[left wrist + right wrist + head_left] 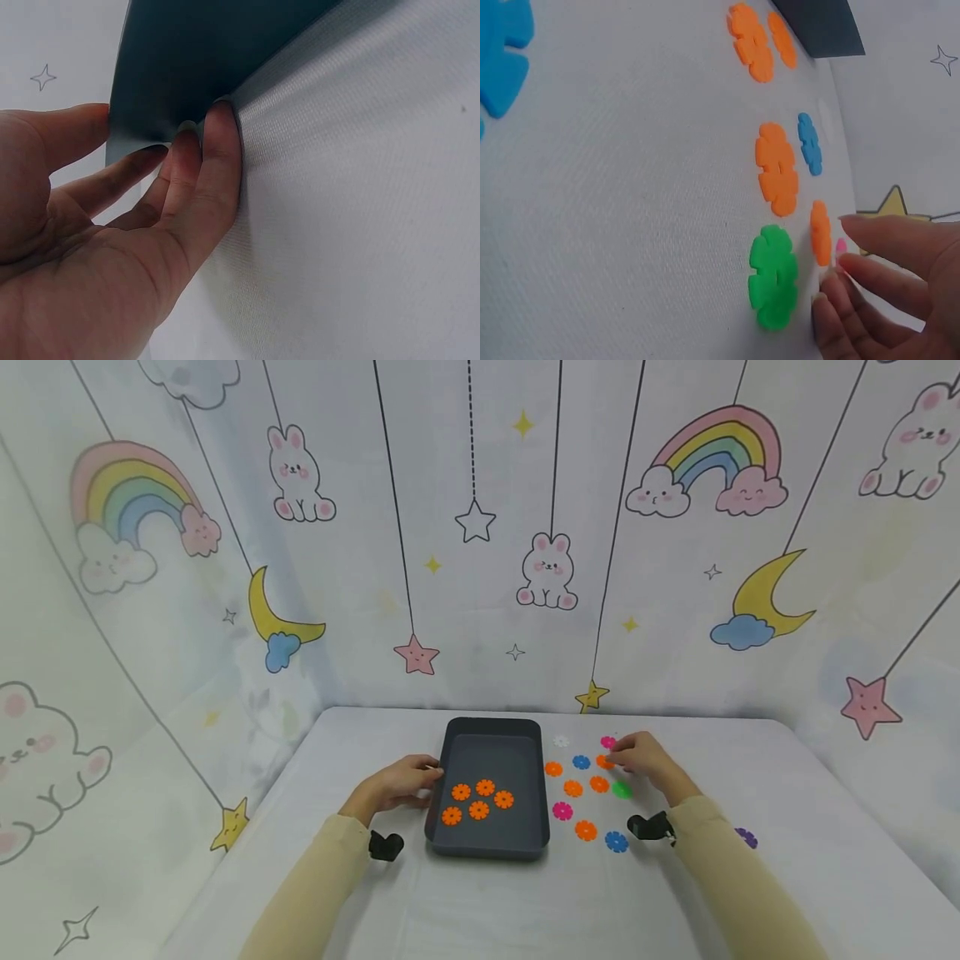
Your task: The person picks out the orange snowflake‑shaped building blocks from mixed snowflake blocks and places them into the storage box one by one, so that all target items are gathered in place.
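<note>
A dark grey rectangular tray (491, 852) lies on the white cloth, with several orange flower-shaped discs (504, 799) in it. My left hand (401, 782) holds the tray's left side. In the left wrist view, the thumb meets the edge of the dark wall (202, 52) and fingertips reach its lower border. To the right of the tray, my right hand (647, 762) is over an orange disc (821, 232), thumb and index finger apart beside it. Whether they touch it I cannot tell. Nearest the hand are a green disc (773, 277) and a pink disc (608, 742).
Around them lie more flower discs: a blue one (617, 842), a pink one (562, 811), a white one (561, 741) and several orange ones. A purple disc (746, 837) is partly behind the right sleeve. A patterned curtain (480, 610) stands behind the table.
</note>
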Motion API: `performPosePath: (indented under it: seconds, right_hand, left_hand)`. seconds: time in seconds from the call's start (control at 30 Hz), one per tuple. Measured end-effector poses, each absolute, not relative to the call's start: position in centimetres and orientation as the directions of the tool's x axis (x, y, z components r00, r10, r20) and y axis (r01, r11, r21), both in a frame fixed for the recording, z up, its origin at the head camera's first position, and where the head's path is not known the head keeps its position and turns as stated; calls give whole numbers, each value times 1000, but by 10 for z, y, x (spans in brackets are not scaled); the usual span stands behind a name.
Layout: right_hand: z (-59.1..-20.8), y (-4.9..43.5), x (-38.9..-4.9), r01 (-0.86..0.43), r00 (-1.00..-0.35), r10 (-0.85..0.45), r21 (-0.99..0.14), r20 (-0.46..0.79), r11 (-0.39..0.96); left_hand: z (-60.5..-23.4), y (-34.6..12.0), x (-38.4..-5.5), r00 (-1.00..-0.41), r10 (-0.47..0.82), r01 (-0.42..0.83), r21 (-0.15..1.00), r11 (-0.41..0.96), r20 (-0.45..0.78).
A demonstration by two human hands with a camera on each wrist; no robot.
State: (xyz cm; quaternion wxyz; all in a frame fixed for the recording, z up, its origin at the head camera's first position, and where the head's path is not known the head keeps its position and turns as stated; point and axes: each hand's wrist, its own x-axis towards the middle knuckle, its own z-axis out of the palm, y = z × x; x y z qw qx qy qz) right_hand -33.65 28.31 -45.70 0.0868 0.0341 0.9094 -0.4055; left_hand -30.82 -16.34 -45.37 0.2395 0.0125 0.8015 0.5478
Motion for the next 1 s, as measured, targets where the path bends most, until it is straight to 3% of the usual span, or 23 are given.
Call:
performPosePath:
  seconds: [0.5, 1.0]
  right_hand:
    - [-465, 276, -342, 120, -988, 23, -652, -155, 749]
    - [-449, 283, -329, 56, -995, -23, -735, -97, 676]
  left_hand:
    - [-452, -163, -307, -886, 279, -241, 883, 404, -369]
    - [-451, -164, -307, -881, 289, -250, 888, 387, -375]
